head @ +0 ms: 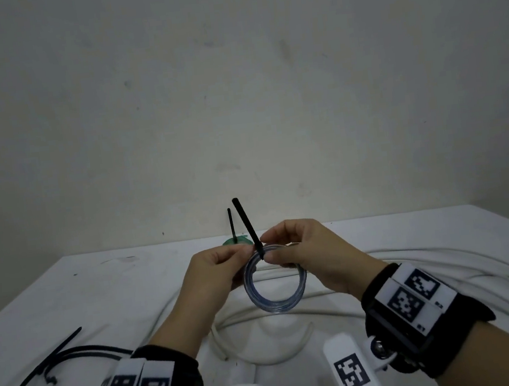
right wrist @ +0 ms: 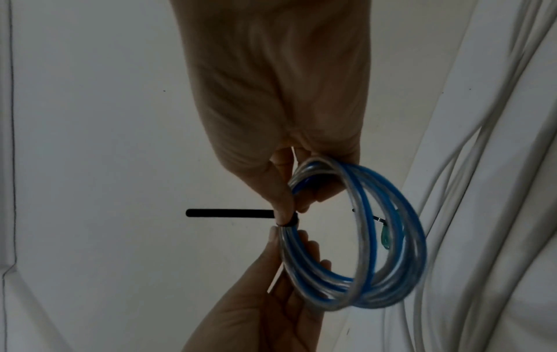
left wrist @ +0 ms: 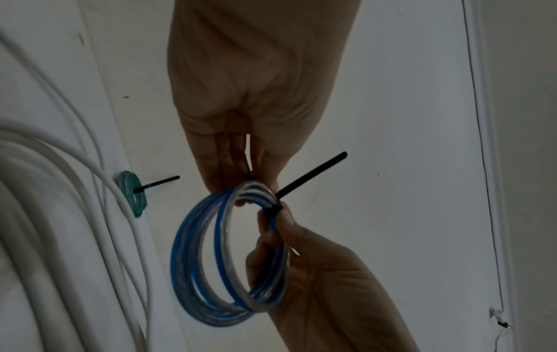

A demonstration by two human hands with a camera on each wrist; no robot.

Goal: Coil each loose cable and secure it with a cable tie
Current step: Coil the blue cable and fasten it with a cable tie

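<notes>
A coil of blue and clear cable (head: 276,301) hangs upright above the white table between both hands. A black cable tie (head: 248,222) is looped round the coil's top, its tail sticking up and away. My left hand (head: 244,252) pinches the coil just left of the tie. My right hand (head: 269,250) pinches the coil at the tie's head with thumb and forefinger. From the left wrist the coil (left wrist: 193,262) and tie tail (left wrist: 313,173) show below the left hand (left wrist: 241,185). In the right wrist view the right hand (right wrist: 285,209) sits on the tie band, the tail (right wrist: 229,213) pointing left.
A small green coil (head: 236,241) with its own black tie lies at the table's (head: 99,290) back edge by the wall. Loose white cable (head: 412,257) sprawls over the middle and right. Spare black cable ties (head: 47,365) lie at the front left.
</notes>
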